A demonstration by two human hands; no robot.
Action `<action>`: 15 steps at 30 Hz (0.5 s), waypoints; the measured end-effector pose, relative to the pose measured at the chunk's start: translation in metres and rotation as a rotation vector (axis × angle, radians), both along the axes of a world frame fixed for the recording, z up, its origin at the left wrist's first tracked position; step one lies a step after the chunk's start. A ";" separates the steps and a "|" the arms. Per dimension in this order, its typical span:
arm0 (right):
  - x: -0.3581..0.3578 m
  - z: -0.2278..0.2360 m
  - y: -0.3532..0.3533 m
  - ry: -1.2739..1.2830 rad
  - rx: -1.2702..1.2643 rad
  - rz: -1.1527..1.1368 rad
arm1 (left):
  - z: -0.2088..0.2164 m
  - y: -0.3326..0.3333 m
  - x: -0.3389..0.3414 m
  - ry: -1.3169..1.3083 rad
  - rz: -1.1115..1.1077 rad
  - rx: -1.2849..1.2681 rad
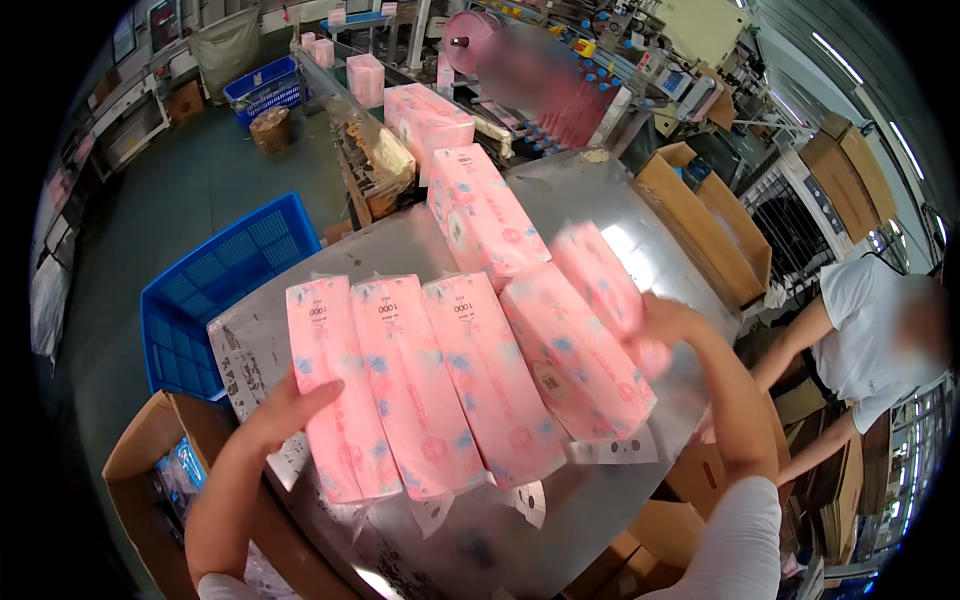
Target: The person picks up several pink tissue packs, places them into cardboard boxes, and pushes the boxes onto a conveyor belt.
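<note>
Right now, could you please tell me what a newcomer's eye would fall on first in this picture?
Probably the row of pink packs across the metal table, with the left hand on the leftmost pack and the right hand at a blurred pack on the right. Next might come the bright blue basket left of the table, and the large pink roll at the back.

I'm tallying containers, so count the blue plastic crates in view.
2. The nearer crate is left of the metal table; the farther crate is on the floor toward the upper left. Others may be hidden behind equipment.
</note>
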State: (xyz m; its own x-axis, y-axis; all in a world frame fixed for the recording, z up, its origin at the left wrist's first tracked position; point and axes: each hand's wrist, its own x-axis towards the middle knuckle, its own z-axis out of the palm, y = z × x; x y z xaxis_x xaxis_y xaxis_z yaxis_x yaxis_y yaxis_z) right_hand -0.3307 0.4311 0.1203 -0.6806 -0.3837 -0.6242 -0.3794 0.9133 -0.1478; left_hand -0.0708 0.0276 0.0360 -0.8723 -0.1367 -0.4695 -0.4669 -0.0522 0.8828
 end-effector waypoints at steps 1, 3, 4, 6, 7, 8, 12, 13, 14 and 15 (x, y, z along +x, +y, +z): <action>0.009 0.001 0.024 -0.214 -0.044 -0.141 | 0.002 -0.002 -0.008 -0.060 -0.010 0.015; 0.032 -0.028 0.072 -0.579 -0.277 -0.434 | -0.007 0.000 -0.035 -0.187 -0.057 0.054; 0.043 -0.058 0.093 -0.715 -0.479 -0.571 | -0.013 0.002 -0.047 -0.173 -0.107 0.107; 0.082 -0.074 0.093 -0.537 -0.617 -0.830 | -0.025 0.007 -0.067 -0.144 -0.193 0.205; 0.099 -0.080 0.097 -0.443 -0.691 -0.961 | -0.024 0.019 -0.069 -0.123 -0.158 0.201; 0.115 -0.089 0.112 -0.473 -0.779 -1.007 | -0.024 0.030 -0.067 -0.124 -0.150 0.245; 0.205 -0.065 0.153 -0.492 -0.951 -1.170 | -0.019 0.073 -0.033 -0.113 -0.130 0.342; 0.229 -0.049 0.165 -0.453 -0.949 -1.211 | -0.010 0.085 -0.028 -0.092 -0.131 0.309; 0.251 -0.047 0.188 -0.353 -0.957 -1.248 | -0.001 0.100 -0.023 -0.074 -0.138 0.281; 0.278 -0.046 0.218 -0.255 -0.956 -1.292 | 0.016 0.121 -0.018 -0.021 -0.166 0.255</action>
